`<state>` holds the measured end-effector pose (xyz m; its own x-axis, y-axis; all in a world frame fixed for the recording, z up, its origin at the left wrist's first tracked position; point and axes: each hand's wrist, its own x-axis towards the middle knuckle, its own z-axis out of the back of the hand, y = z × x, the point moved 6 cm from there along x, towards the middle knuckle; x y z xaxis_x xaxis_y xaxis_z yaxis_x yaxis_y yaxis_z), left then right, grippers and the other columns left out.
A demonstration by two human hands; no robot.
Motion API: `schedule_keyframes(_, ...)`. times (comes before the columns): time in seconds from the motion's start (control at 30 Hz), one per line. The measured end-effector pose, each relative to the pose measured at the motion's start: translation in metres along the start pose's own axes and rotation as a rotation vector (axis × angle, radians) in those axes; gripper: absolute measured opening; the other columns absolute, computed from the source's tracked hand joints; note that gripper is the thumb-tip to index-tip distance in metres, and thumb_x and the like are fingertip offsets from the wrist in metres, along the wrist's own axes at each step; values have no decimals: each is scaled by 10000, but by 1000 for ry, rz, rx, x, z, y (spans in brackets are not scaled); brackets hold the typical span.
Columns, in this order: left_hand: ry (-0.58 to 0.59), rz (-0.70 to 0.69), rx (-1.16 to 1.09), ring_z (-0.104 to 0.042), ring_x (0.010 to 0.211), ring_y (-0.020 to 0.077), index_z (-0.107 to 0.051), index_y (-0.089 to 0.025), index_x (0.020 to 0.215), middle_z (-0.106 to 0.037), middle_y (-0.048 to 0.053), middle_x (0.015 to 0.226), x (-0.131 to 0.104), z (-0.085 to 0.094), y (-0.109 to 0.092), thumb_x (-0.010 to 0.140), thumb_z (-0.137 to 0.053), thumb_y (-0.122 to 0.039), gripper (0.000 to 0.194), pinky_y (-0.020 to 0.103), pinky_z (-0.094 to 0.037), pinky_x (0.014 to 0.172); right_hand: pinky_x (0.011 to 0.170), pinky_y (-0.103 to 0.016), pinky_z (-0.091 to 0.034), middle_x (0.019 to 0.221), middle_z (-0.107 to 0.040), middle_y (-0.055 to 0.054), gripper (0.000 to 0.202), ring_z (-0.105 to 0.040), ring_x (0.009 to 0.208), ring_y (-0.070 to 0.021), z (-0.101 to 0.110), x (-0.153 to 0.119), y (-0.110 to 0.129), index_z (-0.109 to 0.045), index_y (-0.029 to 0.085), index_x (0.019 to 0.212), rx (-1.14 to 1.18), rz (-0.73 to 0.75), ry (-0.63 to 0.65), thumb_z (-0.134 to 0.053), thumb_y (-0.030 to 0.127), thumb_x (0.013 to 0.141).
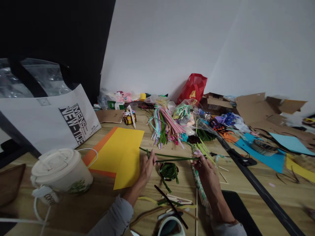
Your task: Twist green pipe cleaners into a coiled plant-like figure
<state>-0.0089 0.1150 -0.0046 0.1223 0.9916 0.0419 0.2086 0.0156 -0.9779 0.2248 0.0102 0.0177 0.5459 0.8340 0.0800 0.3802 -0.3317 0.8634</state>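
A dark green pipe cleaner (pixel 176 159), bent into two strands, stretches between my hands above the table. My left hand (pixel 147 165) pinches its left end, and a short tip sticks out past the fingers. At the other end, my right hand (pixel 208 175) has its thumb and fingers closed on the strands. A small pale pink piece (pixel 197 153) shows at the right fingertips; whether it is held, I cannot tell. Just below the strands lies a coiled green pipe-cleaner piece (pixel 169 171) with a tail pointing toward me.
Loose pipe cleaners and sticks (pixel 178 199) lie in front, beside a cup (pixel 171 226). Yellow sheets (pixel 128 147) and a lidded white bucket (pixel 61 168) are on the left. Bundled pipe cleaners (pixel 169 123) sit behind. A black strip (pixel 256 182) crosses the right side.
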Motion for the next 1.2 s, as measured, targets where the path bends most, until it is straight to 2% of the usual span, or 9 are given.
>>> schedule_keyframes(0.1, 64, 96, -207, -561, 532, 129, -585, -153, 686, -583, 1, 610, 0, -4, 2, 765, -571, -564, 419, 259, -445, 563, 660, -234, -543, 940, -684, -5, 190, -617, 702, -123, 3, 0, -1, -698, 222, 818, 29, -22, 4, -732, 372, 708)
schedule_keyframes(0.23, 224, 145, -566, -629, 853, 194, -629, -121, 936, -660, 97, 903, 1, -15, -10, 853, -537, -408, 313, 296, -489, 736, 601, -207, -559, 909, -719, -26, 235, -659, 663, -119, 8, 3, -11, -691, 212, 827, 88, -106, 17, -772, 370, 673)
schedule_keyframes(0.33, 248, 262, -848, -616, 935, 215, -621, -123, 890, -644, 93, 873, 1, -18, -19, 915, -444, -285, 242, 352, -484, 835, 553, -182, -558, 867, -737, -36, 249, -680, 651, -122, 9, 3, -20, -683, 206, 814, 130, -166, 17, -793, 360, 653)
schedule_keyframes(0.47, 226, 350, -1031, -611, 822, 184, -582, -139, 760, -535, 32, 676, -2, -18, -26, 948, -343, -208, 313, 383, -490, 843, 523, -180, -562, 814, -747, -25, 272, -694, 642, -131, 11, 3, -29, -681, 217, 829, 168, -206, -14, -811, 344, 627)
schedule_keyframes(0.67, 321, 338, -1051, -414, 503, 73, -550, -136, 747, -329, -54, 538, -8, -24, -29, 953, -354, -196, 291, 271, -480, 693, 518, -166, -563, 778, -748, 5, 264, -695, 620, -122, 23, 7, -35, -682, 219, 813, 198, -223, -64, -818, 317, 608)
schedule_keyframes(0.83, 418, 296, -988, -307, 441, 62, -550, -138, 753, -225, -79, 501, -13, -28, -34, 944, -409, -261, 267, 212, -403, 566, 544, -165, -570, 761, -746, 10, 245, -694, 623, -115, 31, 10, -36, -685, 209, 800, 224, -236, -82, -813, 304, 614)
schedule_keyframes(1.0, 453, 227, -942, -464, 573, 98, -560, -157, 776, -380, -47, 554, -12, -28, -40, 900, -505, -284, 185, 284, -444, 722, 578, -165, -572, 748, -743, 23, 232, -695, 641, -108, 33, 9, -35, -685, 209, 809, 231, -235, -81, -806, 288, 629)
schedule_keyframes(1.1, 407, 161, -879, -550, 706, 141, -575, -159, 761, -509, -8, 640, -6, -23, -37, 855, -572, -319, 185, 329, -439, 810, 595, -159, -567, 743, -741, 28, 226, -694, 648, -102, 34, 9, -35, -686, 208, 819, 225, -235, -80, -798, 288, 640)
schedule_keyframes(1.2, 363, 92, -690, -587, 791, 183, -605, -152, 762, -611, 39, 743, 0, -17, -32, 832, -577, -402, 261, 370, -423, 870, 613, -169, -566, 769, -743, 28, 210, -697, 676, -106, 35, 10, -33, -685, 218, 814, 217, -214, -87, -791, 286, 646)
